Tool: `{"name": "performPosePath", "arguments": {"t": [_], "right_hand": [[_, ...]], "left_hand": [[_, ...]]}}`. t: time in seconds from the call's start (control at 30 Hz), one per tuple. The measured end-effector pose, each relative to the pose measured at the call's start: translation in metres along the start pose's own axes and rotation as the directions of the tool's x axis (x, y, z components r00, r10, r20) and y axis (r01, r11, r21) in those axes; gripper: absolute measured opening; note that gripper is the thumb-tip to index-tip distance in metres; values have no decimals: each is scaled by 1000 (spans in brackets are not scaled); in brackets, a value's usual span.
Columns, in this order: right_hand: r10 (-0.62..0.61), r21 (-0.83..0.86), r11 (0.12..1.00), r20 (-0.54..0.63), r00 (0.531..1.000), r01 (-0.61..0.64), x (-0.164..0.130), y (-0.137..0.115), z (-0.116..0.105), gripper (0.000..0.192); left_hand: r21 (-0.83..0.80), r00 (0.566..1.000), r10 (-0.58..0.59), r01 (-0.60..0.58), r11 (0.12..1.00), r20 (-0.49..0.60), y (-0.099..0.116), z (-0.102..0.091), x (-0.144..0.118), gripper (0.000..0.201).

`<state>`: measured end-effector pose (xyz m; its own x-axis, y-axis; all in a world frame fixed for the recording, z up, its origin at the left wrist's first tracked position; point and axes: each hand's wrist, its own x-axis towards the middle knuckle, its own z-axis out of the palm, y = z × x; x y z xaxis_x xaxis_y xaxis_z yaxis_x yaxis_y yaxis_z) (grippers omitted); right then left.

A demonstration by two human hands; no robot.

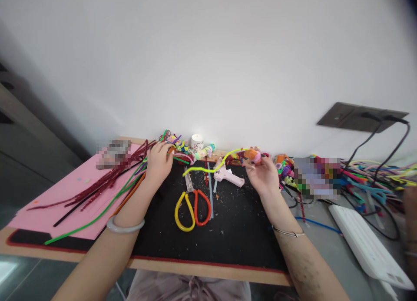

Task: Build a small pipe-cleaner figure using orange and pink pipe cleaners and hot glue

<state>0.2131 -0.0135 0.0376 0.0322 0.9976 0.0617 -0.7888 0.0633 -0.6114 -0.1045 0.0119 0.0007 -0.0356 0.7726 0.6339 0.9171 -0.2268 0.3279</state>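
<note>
My right hand (262, 173) is closed around a small orange and pink pipe-cleaner piece (252, 155), above the back of the black mat. A bright yellow pipe cleaner (211, 168) runs leftward from it in a wavy line. At the back left, my left hand (159, 162) reaches over a pile of coloured pipe cleaners, its fingers bent and apart; their tips are partly hidden. Between the hands lie scissors (192, 205) with one yellow and one red handle. A pale pink glue gun (230, 176) rests beside a translucent glue stick (210, 196).
Dark red pipe cleaners (107, 181) and a long green one (94, 220) lie across pink sheets (61, 196). A white cup (197, 142) stands by the wall. On the right are a white power strip (365, 242), cables and more pipe cleaners. Another person's hand (409, 210) shows at the right edge.
</note>
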Motion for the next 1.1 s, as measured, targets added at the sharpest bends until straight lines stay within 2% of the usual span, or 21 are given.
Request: {"name": "performPosePath", "arguments": {"t": [0.1, 0.17, 0.2, 0.27, 0.37, 0.43, 0.6, 0.93, 1.03, 1.1], "right_hand": [[163, -55, 986, 92, 982, -159, -9, 11, 8, 22], [228, -113, 970, 132, 965, -213, -16, 18, 12, 23], [255, -146, 962, 159, 954, -232, -19, 21, 14, 24], [301, -209, 943, 202, 932, -260, -23, 28, 15, 26], [347, -283, 919, 247, 905, -275, -25, 35, 13, 30], [359, -307, 911, 259, 897, -276, -26, 39, 12, 31], [397, -324, 894, 257, 881, -308, -26, 44, 10, 33], [401, -337, 887, 223, 888, -316, -24, 49, 6, 30], [395, -342, 887, 218, 892, -310, -25, 51, 6, 31], [397, -344, 886, 220, 891, -310, -26, 51, 6, 31]], "left_hand": [[-128, 992, 117, -123, 984, -55, 13, -10, 2, 23], [-237, 983, 174, -181, 955, -53, 28, -18, -1, 22], [-319, 977, 211, -206, 925, -18, 37, -22, -4, 22], [-464, 948, 295, -210, 860, 118, 55, -28, -11, 21], [-571, 877, 387, -169, 803, 286, 75, -29, -22, 24], [-562, 845, 429, -196, 803, 318, 83, -26, -28, 27], [-486, 856, 408, -223, 845, 316, 84, -14, -35, 14], [-401, 842, 472, -350, 847, 260, 75, -8, -36, 25], [-417, 842, 473, -345, 841, 258, 77, -10, -36, 26], [-454, 847, 446, -288, 843, 290, 79, -12, -35, 28]]}}
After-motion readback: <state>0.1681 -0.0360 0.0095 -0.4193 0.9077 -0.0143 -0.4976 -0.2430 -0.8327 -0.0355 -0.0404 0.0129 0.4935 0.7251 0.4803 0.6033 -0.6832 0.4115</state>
